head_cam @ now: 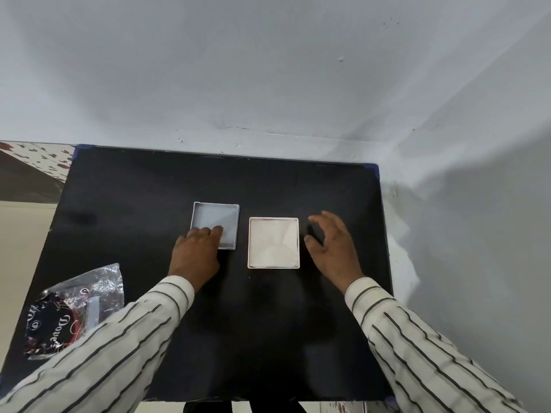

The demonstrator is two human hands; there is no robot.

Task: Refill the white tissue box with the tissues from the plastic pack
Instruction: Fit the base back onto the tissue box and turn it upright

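Reaching in from the near edge, two striped sleeves (125, 338) stretch out over the black table (268, 338), and down at about eight o'clock the plastic pack (71, 308) lies crumpled and slack near the table's left edge, partly tucked under the left forearm, dark printed label facing up. Moving out along the left arm, the left hand (195, 253) lies palm down, fingers (208, 232) close together and flat, their tips pressing onto the near left corner of the lid (216, 223), a shallow pale tray sitting open side up at about eleven o'clock from table centre. Just beside it to the right, apart by a narrow strip of bare table, sits the white tissue box (273, 242), open on top, with white tissues showing inside up to near the rim. Over at two o'clock the right hand (331, 248) hovers just beside the box's right wall, fingers spread wide and curled, thumb pointing toward the box, holding nothing. Whether it touches the wall, I cannot tell. Farther back, past the table's far edge, a plain pale wall (268, 70) rises.
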